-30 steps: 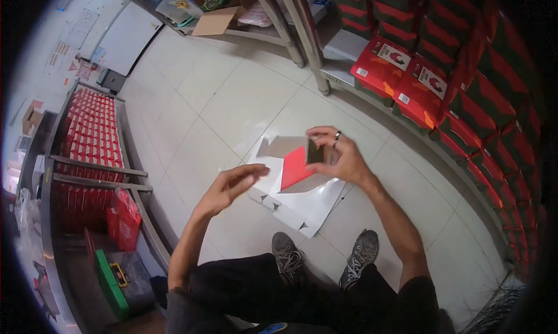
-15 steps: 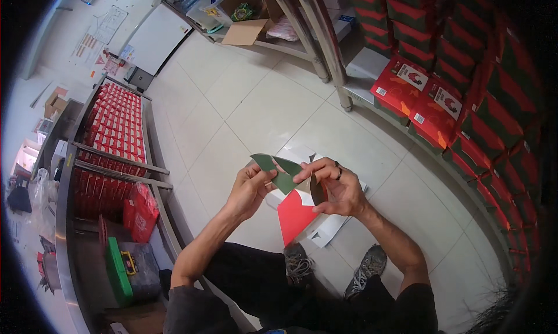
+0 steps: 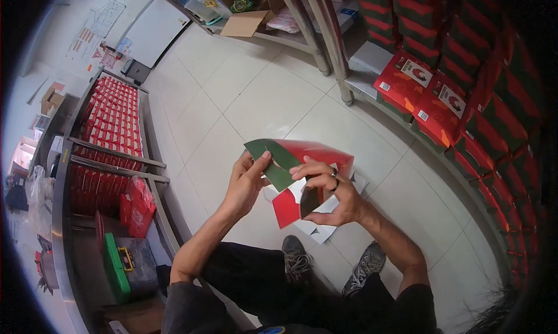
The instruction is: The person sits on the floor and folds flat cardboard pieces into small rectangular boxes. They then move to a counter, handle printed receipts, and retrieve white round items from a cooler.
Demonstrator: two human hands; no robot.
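Green flap (image 3: pixel 282 174): pinched between thumb and fingers of the left hand (image 3: pixel 246 180).
Dark panel (image 3: pixel 312 201): grasped by the right hand (image 3: pixel 342 199), thumb below, fingers curled above.
Box (image 3: pixel 322 150): raised between both hands, over the floor (image 3: pixel 250 95); seemingly part folded, its walls formed.
Red flap (image 3: pixel 285 209): sticks out at the near end, not yet tucked; closing that end seems left.
White card (image 3: pixel 328 226): flat on the floor beneath, apparently unfolded; sheet count unclear.
Right-hand stacks (image 3: pixel 488 116): red-and-green boxes, looking finished.
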